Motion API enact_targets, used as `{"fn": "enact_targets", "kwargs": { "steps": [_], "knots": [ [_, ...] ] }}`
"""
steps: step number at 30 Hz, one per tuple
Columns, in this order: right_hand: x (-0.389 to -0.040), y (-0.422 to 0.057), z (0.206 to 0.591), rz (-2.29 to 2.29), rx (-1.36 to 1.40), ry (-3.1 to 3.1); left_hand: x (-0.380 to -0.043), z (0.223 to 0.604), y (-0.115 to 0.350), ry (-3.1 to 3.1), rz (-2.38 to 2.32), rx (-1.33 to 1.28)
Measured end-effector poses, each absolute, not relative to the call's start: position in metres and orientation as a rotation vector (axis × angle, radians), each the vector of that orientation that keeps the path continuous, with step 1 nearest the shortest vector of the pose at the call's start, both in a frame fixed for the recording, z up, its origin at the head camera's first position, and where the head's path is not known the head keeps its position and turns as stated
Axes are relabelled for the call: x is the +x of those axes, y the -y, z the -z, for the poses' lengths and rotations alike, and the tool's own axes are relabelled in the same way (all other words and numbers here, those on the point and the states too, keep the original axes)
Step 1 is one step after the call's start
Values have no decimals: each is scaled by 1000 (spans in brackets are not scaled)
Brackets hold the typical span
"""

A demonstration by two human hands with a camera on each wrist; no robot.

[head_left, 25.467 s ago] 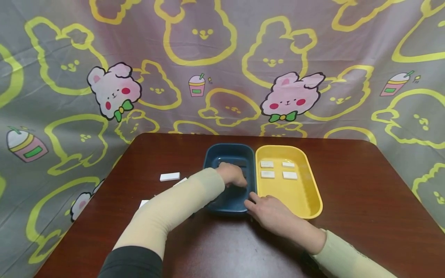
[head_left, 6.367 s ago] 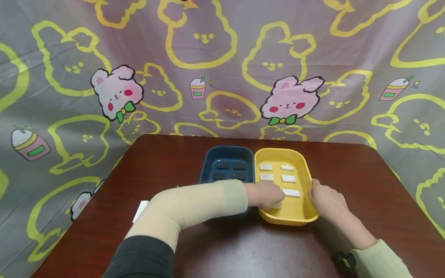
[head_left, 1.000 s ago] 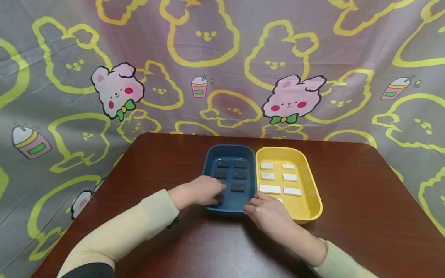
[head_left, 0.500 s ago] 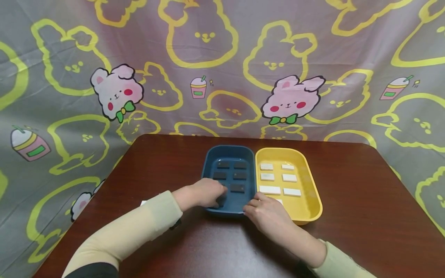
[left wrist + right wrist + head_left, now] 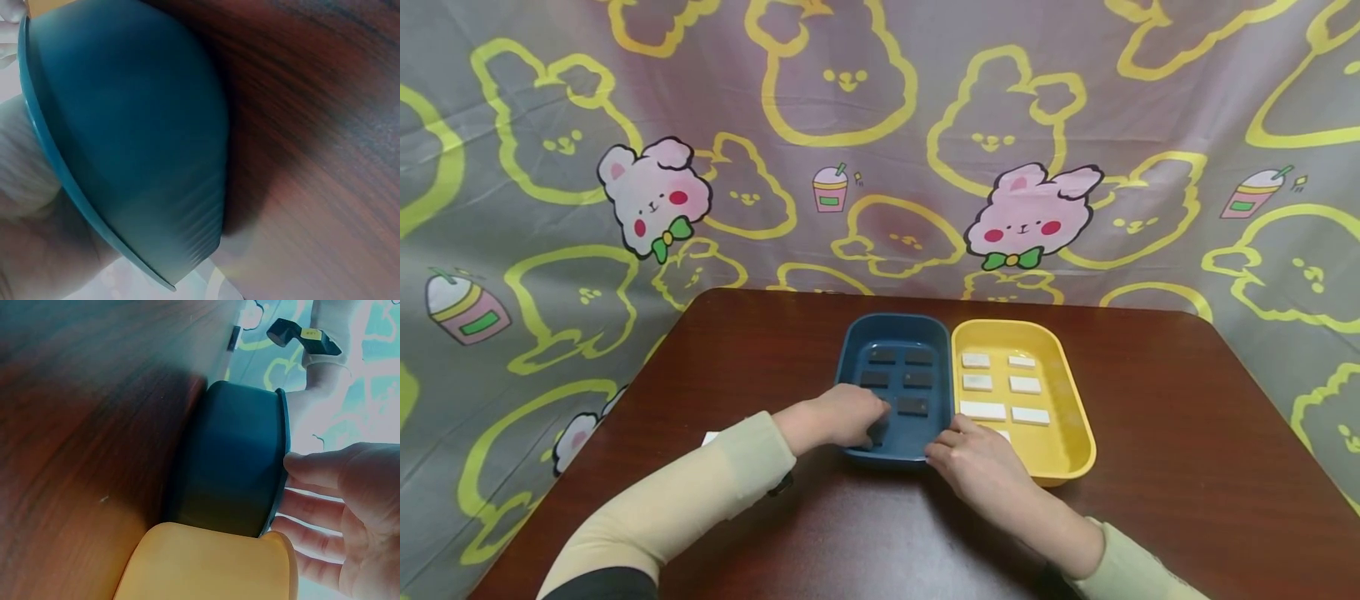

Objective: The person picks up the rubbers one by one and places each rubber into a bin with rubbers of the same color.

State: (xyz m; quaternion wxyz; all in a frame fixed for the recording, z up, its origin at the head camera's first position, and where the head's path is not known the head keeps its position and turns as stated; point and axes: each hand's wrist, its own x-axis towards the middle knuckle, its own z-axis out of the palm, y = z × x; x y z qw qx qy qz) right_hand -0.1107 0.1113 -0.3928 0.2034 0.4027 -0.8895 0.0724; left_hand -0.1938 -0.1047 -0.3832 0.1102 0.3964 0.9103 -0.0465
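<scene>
My left hand [image 5: 846,415] reaches over the near left side of the blue tray [image 5: 891,456]. Its thumb and fingers point down around a dark block, mostly hidden by the hand. Several dark rectangular blocks [image 5: 913,406] lie in two columns on the tray floor. My right hand [image 5: 981,462] pinches the blue tray's near right corner; in the right wrist view its thumb [image 5: 303,465] is on the outer side of the rim, fingers beyond it. The yellow tray [image 5: 1078,421] stands against the blue one, with several white blocks [image 5: 1030,415] in rows, one partly behind the right hand.
The trays stand on a dark brown table [image 5: 1157,400] before a patterned curtain [image 5: 910,108]. A white piece [image 5: 710,437] shows on the table behind the left sleeve [image 5: 700,492].
Over the last second both hands stay nearly still. Since 6.4 s ago the left hand has gone from the yellow tray to the blue, the right from the yellow rim to the blue corner.
</scene>
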Motion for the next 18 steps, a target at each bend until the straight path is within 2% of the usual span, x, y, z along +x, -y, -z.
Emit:
{"fn": "enact_targets", "kwargs": {
  "steps": [9, 14, 18],
  "knots": [
    [-109, -111, 395, -205, 1112, 2492, -191, 373, 114, -2689, 10, 1164],
    [-110, -110, 395, -214, 1115, 2475, -184, 358, 135, -2781, -194, 1225],
    [-111, -110, 394, -223, 1119, 2452, -178, 343, 160, -2898, -320, 1151]
  ]
}}
